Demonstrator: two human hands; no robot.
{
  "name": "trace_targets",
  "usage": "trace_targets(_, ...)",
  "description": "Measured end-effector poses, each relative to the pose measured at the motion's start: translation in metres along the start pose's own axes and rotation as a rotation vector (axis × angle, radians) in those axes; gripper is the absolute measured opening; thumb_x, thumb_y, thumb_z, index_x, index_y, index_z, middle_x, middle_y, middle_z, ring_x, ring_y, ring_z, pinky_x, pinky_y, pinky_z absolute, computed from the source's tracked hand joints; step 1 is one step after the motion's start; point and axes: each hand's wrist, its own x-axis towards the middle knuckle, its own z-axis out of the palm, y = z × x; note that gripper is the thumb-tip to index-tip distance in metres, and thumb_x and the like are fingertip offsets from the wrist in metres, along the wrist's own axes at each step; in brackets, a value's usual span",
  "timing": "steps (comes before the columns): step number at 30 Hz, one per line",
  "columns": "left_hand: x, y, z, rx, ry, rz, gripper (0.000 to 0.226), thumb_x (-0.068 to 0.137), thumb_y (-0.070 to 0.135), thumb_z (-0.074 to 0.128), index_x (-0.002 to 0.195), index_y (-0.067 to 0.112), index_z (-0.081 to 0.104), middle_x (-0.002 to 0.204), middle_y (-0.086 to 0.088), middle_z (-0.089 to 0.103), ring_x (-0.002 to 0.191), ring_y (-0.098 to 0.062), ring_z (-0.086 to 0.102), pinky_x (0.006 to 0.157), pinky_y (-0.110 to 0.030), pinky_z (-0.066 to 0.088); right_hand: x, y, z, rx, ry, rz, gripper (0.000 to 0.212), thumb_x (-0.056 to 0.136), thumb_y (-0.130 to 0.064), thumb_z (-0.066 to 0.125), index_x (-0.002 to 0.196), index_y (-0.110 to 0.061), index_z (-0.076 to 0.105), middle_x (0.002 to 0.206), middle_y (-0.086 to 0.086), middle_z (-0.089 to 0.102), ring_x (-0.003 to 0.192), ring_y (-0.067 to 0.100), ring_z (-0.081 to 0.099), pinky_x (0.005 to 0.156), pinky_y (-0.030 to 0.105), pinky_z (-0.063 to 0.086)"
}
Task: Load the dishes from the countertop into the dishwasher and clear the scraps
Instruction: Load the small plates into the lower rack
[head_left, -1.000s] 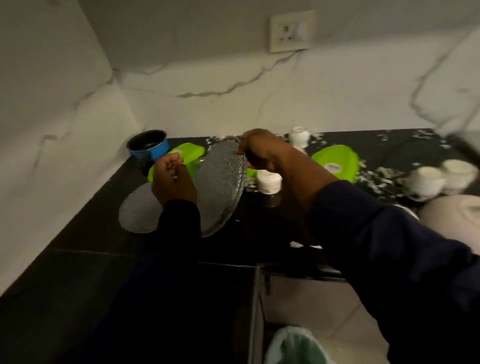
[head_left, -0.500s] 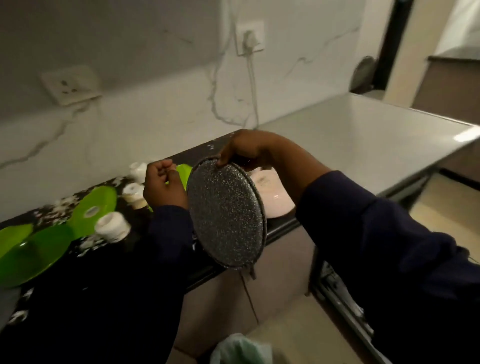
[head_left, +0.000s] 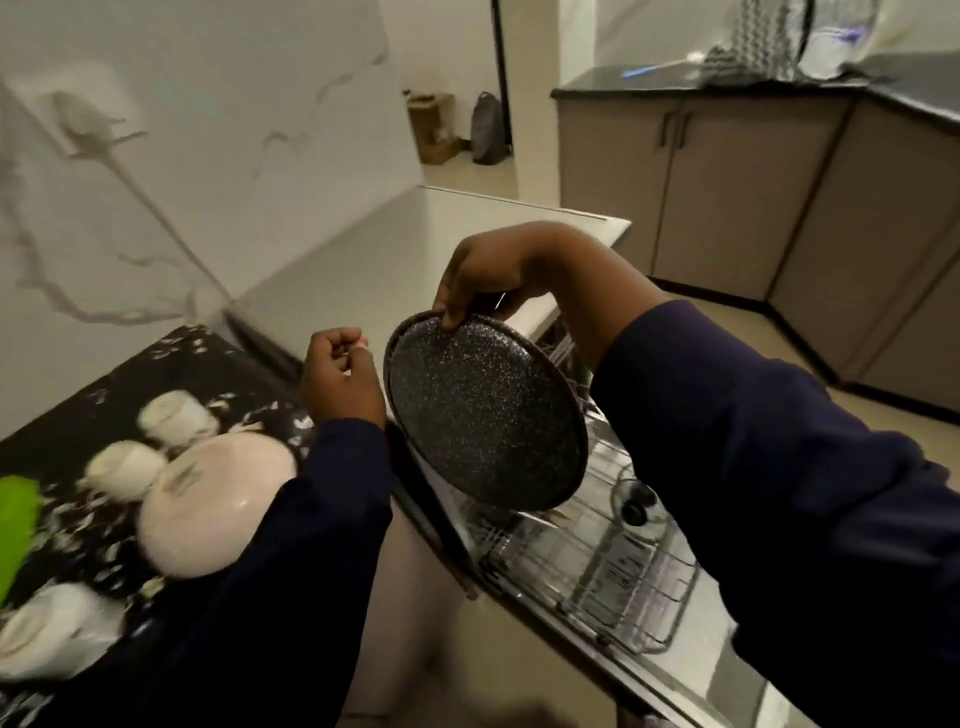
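Observation:
My right hand (head_left: 493, 275) pinches the top rim of a dark speckled plate (head_left: 483, 415), held on edge above the pulled-out dishwasher rack (head_left: 597, 566). Just left of the plate, my left hand (head_left: 337, 374) is curled into a fist, and whether it holds anything is hidden. A glass item (head_left: 636, 501) sits in the rack. On the black countertop (head_left: 52, 415) at the left lie an upturned pink bowl (head_left: 208, 509), white cups (head_left: 176, 415), a green plate (head_left: 15, 514) and scattered scraps (head_left: 171, 348).
The dishwasher's white top (head_left: 389, 254) runs along the marble wall (head_left: 234, 130). Beige cabinets (head_left: 727, 182) with a dark counter stand across the floor at the right. A cord (head_left: 145, 202) hangs from a wall socket.
The view has swung right from the counter corner to the dishwasher. My right hand carried the speckled plate off the counter to above the open rack; my left hand stayed beside it.

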Motion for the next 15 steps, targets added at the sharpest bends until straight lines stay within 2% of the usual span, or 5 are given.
trace_targets(2,-0.014,-0.005,0.051,0.025,-0.036,-0.005,0.016,0.084,0.005,0.051,0.082,0.021,0.051,0.093,-0.004,0.061,0.084,-0.02,0.058,0.078,-0.028,0.048,-0.004,0.041,-0.029,0.001,0.0,0.035,0.016,0.084,-0.008,0.062,0.099,-0.009,0.067,0.093,0.006,0.062,0.079,0.016,0.055,0.064,0.022,0.047)
trace_targets(7,-0.057,-0.026,0.137,0.108,-0.146,-0.027,0.013,0.084,0.006,0.054,0.086,0.018,0.058,0.086,-0.001,0.061,0.077,-0.017,0.058,0.066,-0.012,0.043,0.004,0.135,-0.07,-0.023,-0.035,0.157,0.011,0.085,-0.008,0.062,0.095,-0.009,0.066,0.081,0.002,0.061,0.073,0.016,0.055,0.066,0.027,0.049)
trace_targets(12,-0.088,-0.084,0.178,0.196,-0.254,-0.107,0.011,0.084,0.008,0.054,0.086,0.017,0.06,0.087,-0.008,0.067,0.079,-0.019,0.061,0.066,-0.005,0.04,0.036,0.233,-0.056,-0.049,-0.041,0.246,0.014,0.083,-0.009,0.064,0.095,-0.004,0.067,0.096,0.017,0.066,0.08,0.026,0.058,0.079,0.042,0.053)
trace_targets(13,-0.094,-0.096,0.18,0.218,-0.281,-0.105,0.008,0.084,0.01,0.054,0.087,0.013,0.061,0.085,-0.008,0.066,0.077,-0.019,0.059,0.064,0.0,0.038,0.041,0.249,-0.047,-0.054,-0.033,0.27,0.019,0.083,-0.01,0.064,0.1,-0.002,0.066,0.099,0.018,0.066,0.083,0.026,0.059,0.082,0.042,0.053)
trace_targets(15,-0.104,-0.131,0.189,0.266,-0.335,-0.131,0.011,0.081,0.015,0.053,0.087,0.011,0.061,0.084,-0.006,0.062,0.076,-0.019,0.055,0.066,-0.005,0.039,0.061,0.289,-0.027,-0.044,0.002,0.317,0.023,0.084,-0.012,0.063,0.106,-0.004,0.065,0.101,0.012,0.064,0.091,0.024,0.06,0.082,0.038,0.049)
